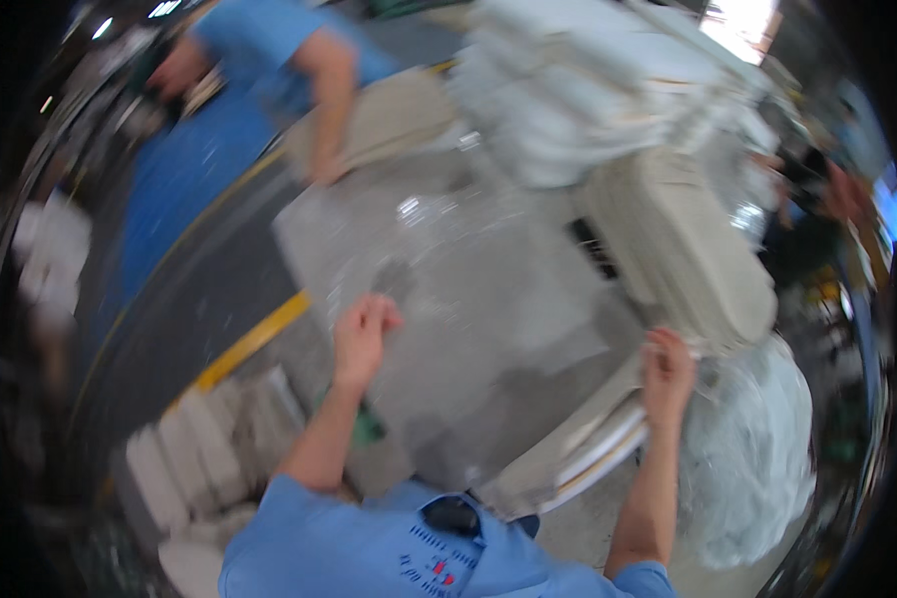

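The wearer's left hand is near the middle of the frame, over clear plastic sheeting that is smooth, glossy and lightly creased. Its fingers are bent toward one another; motion blur leaves it unclear whether they pinch the film. The right hand, right of centre, has curled fingers beside the near end of a tall beige stack; whether it grips anything cannot be told. That stack is of thin, matte, fabric-like layers with rounded ends. Below the right hand, a curved stack shows beige and white layered edges.

At lower right bulges a rounded heap of crinkled translucent plastic. Bulky white bundles, with a plastic-like sheen, fill the top of the frame, and blocky beige bundles sit at lower left. At upper left, a co-worker's hand reaches down beside another beige pile.

The wearer's light-blue shirt carries dark lettering and a small red emblem.
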The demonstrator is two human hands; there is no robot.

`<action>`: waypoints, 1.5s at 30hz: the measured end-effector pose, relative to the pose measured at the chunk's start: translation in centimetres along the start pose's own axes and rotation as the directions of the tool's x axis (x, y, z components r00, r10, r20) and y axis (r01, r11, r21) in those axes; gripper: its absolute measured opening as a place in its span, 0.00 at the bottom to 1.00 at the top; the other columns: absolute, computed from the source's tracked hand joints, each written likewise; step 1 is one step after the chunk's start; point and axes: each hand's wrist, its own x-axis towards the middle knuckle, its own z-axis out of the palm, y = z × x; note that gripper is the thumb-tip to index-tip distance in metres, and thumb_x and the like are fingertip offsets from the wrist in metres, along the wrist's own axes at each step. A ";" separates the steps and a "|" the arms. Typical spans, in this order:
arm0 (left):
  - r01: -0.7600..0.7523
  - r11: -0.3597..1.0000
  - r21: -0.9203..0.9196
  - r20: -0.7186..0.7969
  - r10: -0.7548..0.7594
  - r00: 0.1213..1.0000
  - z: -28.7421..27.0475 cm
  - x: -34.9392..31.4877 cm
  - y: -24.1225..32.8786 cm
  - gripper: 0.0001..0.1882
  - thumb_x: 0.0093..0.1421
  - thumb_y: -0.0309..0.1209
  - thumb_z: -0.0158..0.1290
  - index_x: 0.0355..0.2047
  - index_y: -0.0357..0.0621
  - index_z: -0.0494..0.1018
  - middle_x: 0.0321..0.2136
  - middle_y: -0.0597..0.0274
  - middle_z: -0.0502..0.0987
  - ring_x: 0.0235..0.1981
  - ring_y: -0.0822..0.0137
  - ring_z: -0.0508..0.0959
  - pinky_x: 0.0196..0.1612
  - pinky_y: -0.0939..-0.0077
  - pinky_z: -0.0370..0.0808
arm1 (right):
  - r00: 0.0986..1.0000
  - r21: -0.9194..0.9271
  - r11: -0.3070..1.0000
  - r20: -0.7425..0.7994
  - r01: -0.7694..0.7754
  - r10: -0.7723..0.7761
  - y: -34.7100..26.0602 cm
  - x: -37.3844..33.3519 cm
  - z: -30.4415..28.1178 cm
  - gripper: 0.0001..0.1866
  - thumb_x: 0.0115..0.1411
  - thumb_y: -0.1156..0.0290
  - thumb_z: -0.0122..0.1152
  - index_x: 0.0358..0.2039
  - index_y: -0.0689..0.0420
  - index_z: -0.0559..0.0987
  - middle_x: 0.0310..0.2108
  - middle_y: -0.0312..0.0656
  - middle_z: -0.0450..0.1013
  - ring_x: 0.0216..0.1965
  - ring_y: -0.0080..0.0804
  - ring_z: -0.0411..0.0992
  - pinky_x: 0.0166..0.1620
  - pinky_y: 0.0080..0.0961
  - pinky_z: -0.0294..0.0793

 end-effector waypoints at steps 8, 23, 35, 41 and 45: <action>0.428 0.856 0.291 -0.124 -0.410 0.904 -18.9 -8.0 -13.5 0.16 0.71 0.39 0.54 0.39 0.40 0.84 0.30 0.58 0.88 0.31 0.69 0.86 0.38 0.69 0.80 | 1.000 0.036 0.999 0.025 -0.006 0.005 0.7 0.0 1.3 0.08 0.71 0.75 0.61 0.45 0.64 0.85 0.45 0.46 0.83 0.47 0.36 0.79 0.54 0.30 0.76; 0.292 0.289 0.912 -0.071 -0.589 0.805 -9.1 -6.2 -17.1 0.19 0.66 0.36 0.60 0.52 0.35 0.81 0.52 0.38 0.84 0.53 0.40 0.84 0.53 0.47 0.82 | 0.991 -0.174 0.985 -0.131 0.012 -0.035 0.3 -0.5 -0.9 0.05 0.63 0.69 0.68 0.33 0.57 0.86 0.39 0.39 0.84 0.45 0.43 0.79 0.58 0.42 0.69; 0.278 0.429 0.860 0.218 -0.799 0.560 -15.1 -5.6 -16.3 0.36 0.72 0.37 0.52 0.75 0.34 0.56 0.57 0.31 0.79 0.44 0.43 0.87 0.43 0.48 0.84 | 0.991 -0.124 0.991 -0.126 -0.051 0.035 -0.8 0.0 -0.3 0.06 0.64 0.67 0.66 0.34 0.54 0.87 0.39 0.39 0.83 0.49 0.43 0.77 0.59 0.44 0.67; 0.092 0.193 0.977 0.011 -0.479 0.878 -15.8 -8.6 -15.3 0.34 0.71 0.49 0.51 0.67 0.35 0.68 0.59 0.33 0.78 0.56 0.42 0.81 0.57 0.47 0.77 | 0.991 -0.099 0.993 -0.121 -0.061 0.049 -1.1 0.5 0.4 0.07 0.64 0.67 0.66 0.35 0.55 0.87 0.40 0.40 0.83 0.49 0.46 0.77 0.58 0.42 0.70; -0.114 0.089 0.990 0.108 0.064 0.992 -12.4 -13.7 -14.8 0.36 0.72 0.54 0.49 0.65 0.35 0.72 0.61 0.33 0.77 0.63 0.40 0.77 0.66 0.47 0.72 | 0.989 -0.113 0.990 -0.137 -0.079 0.064 -0.8 0.6 0.8 0.07 0.63 0.66 0.66 0.32 0.54 0.87 0.39 0.39 0.83 0.49 0.44 0.77 0.59 0.45 0.69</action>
